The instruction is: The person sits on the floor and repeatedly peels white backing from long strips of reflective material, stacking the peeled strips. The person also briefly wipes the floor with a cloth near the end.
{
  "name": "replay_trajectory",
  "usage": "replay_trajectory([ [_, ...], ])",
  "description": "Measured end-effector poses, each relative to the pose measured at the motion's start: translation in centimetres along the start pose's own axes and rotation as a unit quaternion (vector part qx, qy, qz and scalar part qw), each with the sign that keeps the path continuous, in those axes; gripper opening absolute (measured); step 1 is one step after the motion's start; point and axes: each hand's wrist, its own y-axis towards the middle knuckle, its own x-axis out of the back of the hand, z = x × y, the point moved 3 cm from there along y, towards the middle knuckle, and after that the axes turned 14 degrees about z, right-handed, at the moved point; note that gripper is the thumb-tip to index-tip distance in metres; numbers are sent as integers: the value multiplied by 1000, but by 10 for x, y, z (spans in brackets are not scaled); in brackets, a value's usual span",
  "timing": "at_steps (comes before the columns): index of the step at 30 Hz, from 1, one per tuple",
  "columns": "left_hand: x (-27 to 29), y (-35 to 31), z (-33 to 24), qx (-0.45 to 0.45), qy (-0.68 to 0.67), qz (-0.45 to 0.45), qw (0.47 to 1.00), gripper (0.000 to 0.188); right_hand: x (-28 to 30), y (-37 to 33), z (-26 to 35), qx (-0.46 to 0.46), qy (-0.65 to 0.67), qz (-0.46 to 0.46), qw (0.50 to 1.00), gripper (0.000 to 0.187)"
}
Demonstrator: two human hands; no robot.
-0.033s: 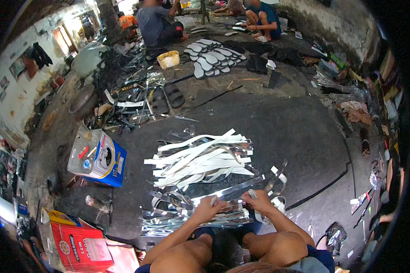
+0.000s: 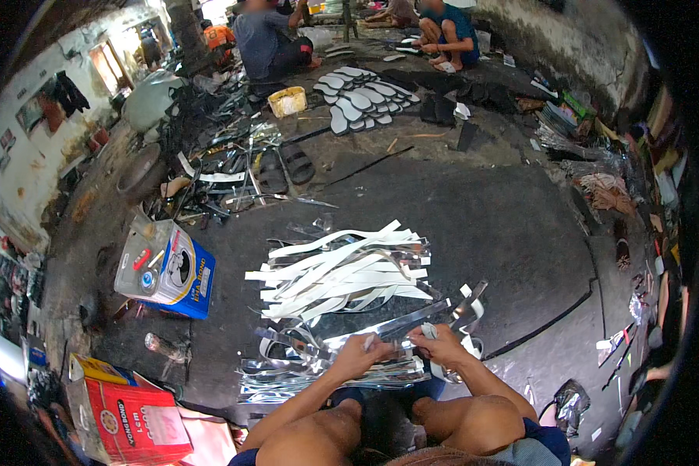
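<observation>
My left hand [image 2: 363, 355] and my right hand [image 2: 438, 345] are close together in front of my knees, fingers closed in a pinch. Between them runs a short stretch of shiny silvery strip [image 2: 401, 344], its ends hidden by the fingers. Pale wraps show on fingers of both hands. Just beyond lies a heap of white strips [image 2: 342, 272], crossing one another. Below my hands, a layer of mirror-like silver strips [image 2: 295, 379] lies near my feet. Curled strips [image 2: 467, 311] stand up beside my right hand.
To the left stands a blue and white metal can [image 2: 171, 268], with a red box [image 2: 132, 423] nearer me. Sandals [image 2: 287, 167] and scraps lie further off. White sole-shaped pieces [image 2: 357, 97] are piled ahead, where other people sit. A black plastic bag [image 2: 572, 405] is at right.
My left hand has shifted slightly right, toward my right hand, and the gap between them is narrower. The curled strips by my right hand have moved a little.
</observation>
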Motion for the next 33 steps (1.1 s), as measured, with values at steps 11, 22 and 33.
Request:
replay_trajectory([
  [11,-8,8,-29,-97,57,45,993,34,-30,-1,19,-15,287,100,953,15],
  [22,74,-16,19,-23,-510,-203,836,26,59,-2,9,71,621,-2,781,5],
  [33,98,-27,-12,-36,-241,-259,935,33,26,-8,52,28,-12,-87,996,28],
])
